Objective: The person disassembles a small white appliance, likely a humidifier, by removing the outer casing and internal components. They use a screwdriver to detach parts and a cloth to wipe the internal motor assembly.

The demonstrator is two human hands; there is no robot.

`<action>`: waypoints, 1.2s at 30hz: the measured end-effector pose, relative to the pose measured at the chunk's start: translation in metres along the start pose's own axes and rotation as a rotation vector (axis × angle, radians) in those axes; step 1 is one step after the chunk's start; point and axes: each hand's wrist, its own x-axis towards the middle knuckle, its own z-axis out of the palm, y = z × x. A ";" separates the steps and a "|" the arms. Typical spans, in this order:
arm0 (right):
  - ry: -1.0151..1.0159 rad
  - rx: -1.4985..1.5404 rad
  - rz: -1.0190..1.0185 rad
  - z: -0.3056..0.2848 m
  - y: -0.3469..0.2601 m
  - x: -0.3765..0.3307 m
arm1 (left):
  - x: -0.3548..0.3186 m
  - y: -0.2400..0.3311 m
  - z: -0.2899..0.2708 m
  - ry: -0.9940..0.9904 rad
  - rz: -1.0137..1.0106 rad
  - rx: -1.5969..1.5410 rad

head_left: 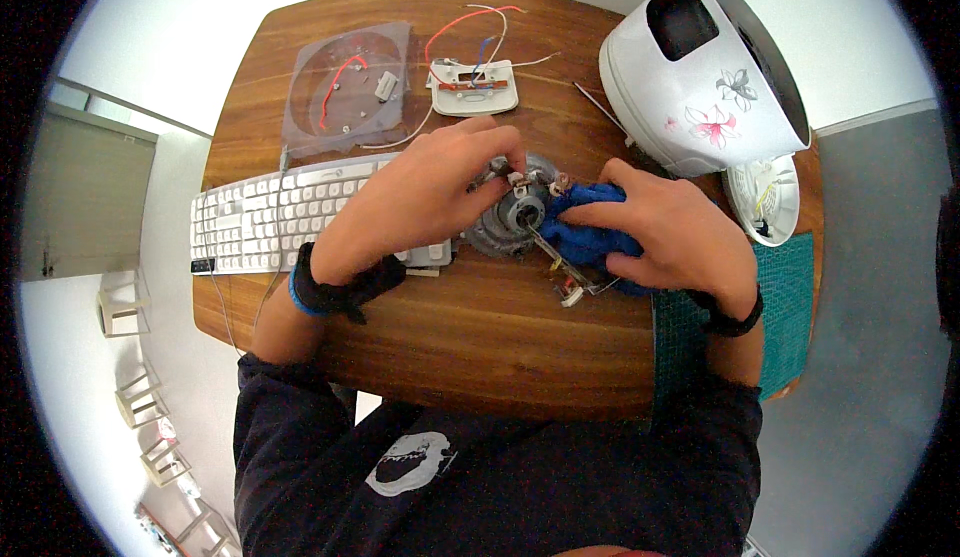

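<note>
A round grey metal heating plate (pixel 503 221) lies on the wooden table (pixel 480 337), with a thin metal strip and small terminals (pixel 566 279) trailing toward me. My left hand (pixel 420 197) pinches a small metal part at the plate's upper rim. My right hand (pixel 665 227) presses a crumpled blue cloth (pixel 580 242) against the plate's right side. Both wrists wear dark bands.
A white keyboard (pixel 270 219) lies left, partly under my left hand. At the back sit a clear round plastic cover (pixel 345 92) with a red wire and a white panel (pixel 473 89) with coloured wires. A white flowered cooker body (pixel 705 72) lies tipped at right, beside a teal mat (pixel 790 297).
</note>
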 end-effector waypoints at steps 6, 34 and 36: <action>0.269 0.006 0.008 0.004 -0.003 0.006 | 0.000 0.007 -0.003 0.026 -0.013 -0.043; 0.154 -0.072 -0.015 0.023 -0.005 0.018 | -0.003 -0.006 -0.003 0.064 0.001 0.023; 0.084 -0.102 -0.060 0.022 -0.005 0.017 | -0.002 -0.007 -0.002 0.071 0.023 0.035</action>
